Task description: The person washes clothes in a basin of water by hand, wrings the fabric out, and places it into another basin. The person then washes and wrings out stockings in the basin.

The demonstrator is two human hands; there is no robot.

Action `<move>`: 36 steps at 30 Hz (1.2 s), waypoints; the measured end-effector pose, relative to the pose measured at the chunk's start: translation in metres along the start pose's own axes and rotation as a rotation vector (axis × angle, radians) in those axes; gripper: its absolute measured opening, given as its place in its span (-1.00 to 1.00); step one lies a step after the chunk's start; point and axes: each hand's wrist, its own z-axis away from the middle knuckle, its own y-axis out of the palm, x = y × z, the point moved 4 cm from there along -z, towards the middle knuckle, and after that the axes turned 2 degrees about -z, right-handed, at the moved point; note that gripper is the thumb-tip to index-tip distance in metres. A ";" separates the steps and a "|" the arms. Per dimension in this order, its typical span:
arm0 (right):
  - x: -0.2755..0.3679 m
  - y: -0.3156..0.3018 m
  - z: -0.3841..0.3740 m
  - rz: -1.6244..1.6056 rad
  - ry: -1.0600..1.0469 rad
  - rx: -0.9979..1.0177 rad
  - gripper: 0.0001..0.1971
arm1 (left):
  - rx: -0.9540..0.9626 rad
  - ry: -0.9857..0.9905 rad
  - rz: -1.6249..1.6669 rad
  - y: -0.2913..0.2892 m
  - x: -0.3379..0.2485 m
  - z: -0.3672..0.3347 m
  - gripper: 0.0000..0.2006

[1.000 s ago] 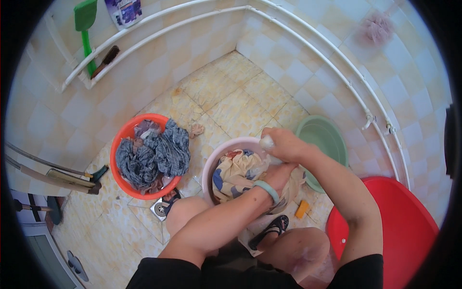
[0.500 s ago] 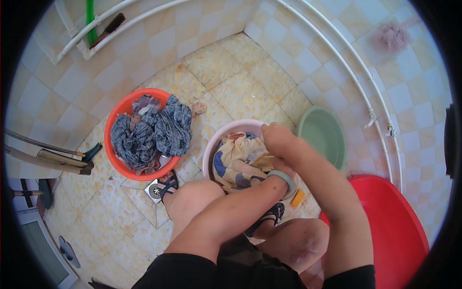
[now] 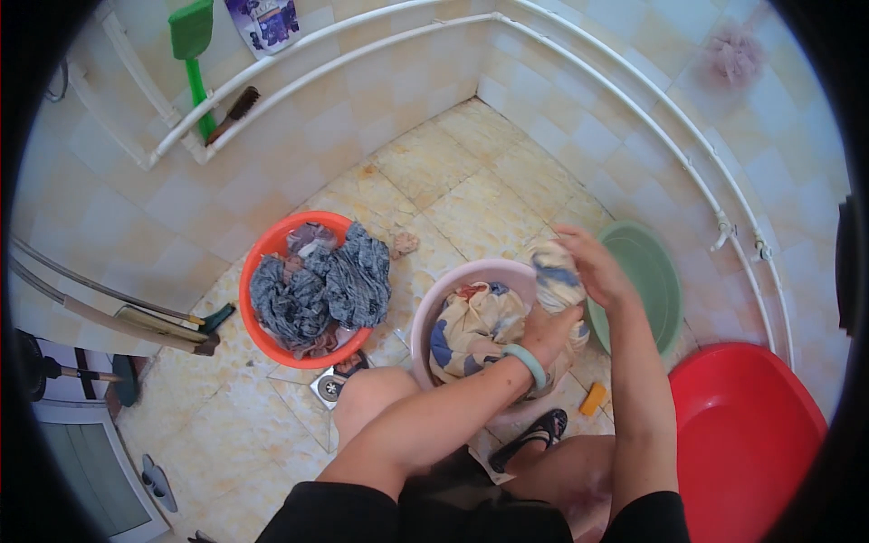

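Observation:
A cream cloth with blue and brown patches [image 3: 480,330] fills the pink basin [image 3: 424,317] in front of me. My left hand [image 3: 550,333], below a pale green bangle [image 3: 527,364], is closed round a gathered part of this cloth at the basin's right side. Above it a bunched end of the cloth stands up. My right hand [image 3: 597,267] curls its fingers over that end from the right; its thumb is hidden. More of the cloth hangs below my left hand over the rim.
An orange basin [image 3: 253,330] of dark blue clothes stands left. To the right are a green basin [image 3: 647,271] and a large red tub [image 3: 751,443]. A yellow bar [image 3: 593,398] lies by my sandalled foot. White pipes [image 3: 634,118] run along the tiled walls.
My right hand has moved right and turned from a fist to a looser curl. The cloth's bunched end now shows between my hands. The whole view has shifted, showing more wall.

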 end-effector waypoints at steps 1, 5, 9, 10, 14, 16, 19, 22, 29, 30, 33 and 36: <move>-0.001 -0.014 0.006 -0.245 -0.029 -0.018 -0.51 | 0.061 -0.031 0.019 0.007 -0.024 0.011 -0.69; -0.022 -0.032 0.005 -0.772 -0.090 -0.028 -0.38 | 0.379 -0.294 0.219 0.011 -0.045 0.023 -0.70; 0.027 0.015 -0.001 -0.946 -0.252 0.271 -0.20 | 0.594 -0.402 0.348 -0.009 -0.053 0.026 -0.62; 0.040 0.025 0.001 -0.939 -0.259 0.266 -0.20 | 0.604 -0.401 0.347 -0.010 -0.059 0.026 -0.62; 0.087 0.043 0.027 -1.108 -0.431 0.365 -0.13 | 0.772 -0.296 0.534 -0.003 -0.082 0.034 -0.41; 0.092 0.041 0.028 -1.094 -0.471 0.400 -0.11 | 0.674 -0.275 0.548 0.000 -0.092 0.040 -0.41; 0.094 0.042 0.034 -0.939 -0.522 0.342 -0.12 | 0.721 -0.286 0.584 -0.010 -0.086 0.036 -0.58; 0.085 0.025 0.027 -0.626 -0.443 0.230 -0.31 | 0.621 -0.341 0.498 -0.010 -0.093 0.038 -0.63; 0.084 0.032 0.027 -0.109 -0.190 -0.071 -0.63 | 0.355 -0.150 0.102 -0.001 -0.099 0.031 -0.72; 0.078 0.031 0.023 0.027 -0.180 -0.086 -0.66 | 0.349 -0.151 0.110 0.000 -0.097 0.031 -0.72; 0.080 0.042 0.017 0.317 -0.145 -0.063 -0.70 | 0.330 -0.152 0.064 -0.001 -0.084 0.029 -0.60; 0.075 0.058 0.004 0.635 -0.134 -0.045 -0.70 | 0.209 0.007 -0.008 -0.010 -0.067 0.018 -0.73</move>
